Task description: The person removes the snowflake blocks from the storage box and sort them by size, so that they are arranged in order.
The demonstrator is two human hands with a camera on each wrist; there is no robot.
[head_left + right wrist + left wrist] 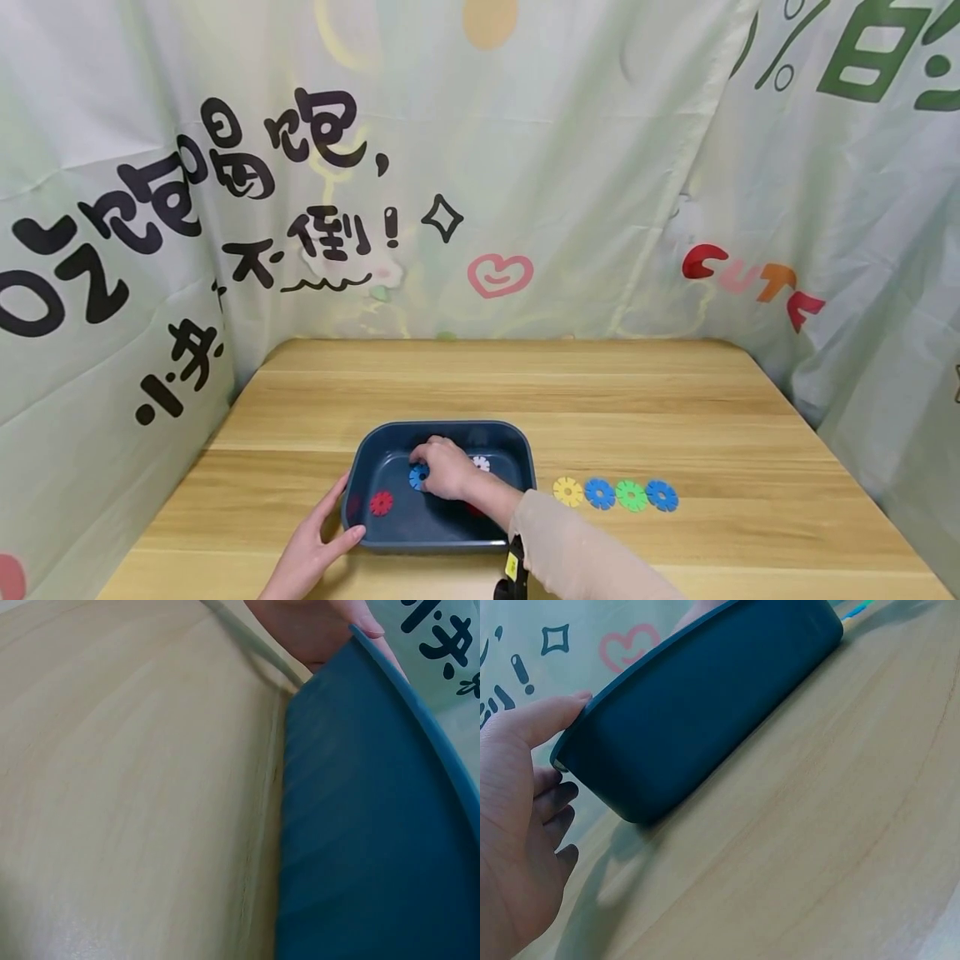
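Note:
A dark blue rectangular tray (420, 533) stands on the wooden table. My left hand (311, 542) holds its left end, the thumb over the rim and the fingers along the outside; the left wrist view shows this hand (517, 817) closer. My right hand (446, 468) reaches into the tray, its bent fingers at a blue notched plastic disc (418, 477); whether they pinch it is hidden. Also in the tray lie a red disc (381, 503), a white disc (481, 463) and another red disc (474, 510), mostly covered by the right forearm.
Right of the tray, a yellow disc (567, 492), a blue disc (599, 493), a green disc (631, 495) and a second blue disc (662, 496) lie in a row on the table (735, 433). Printed curtains (570, 250) enclose the table's back and sides.

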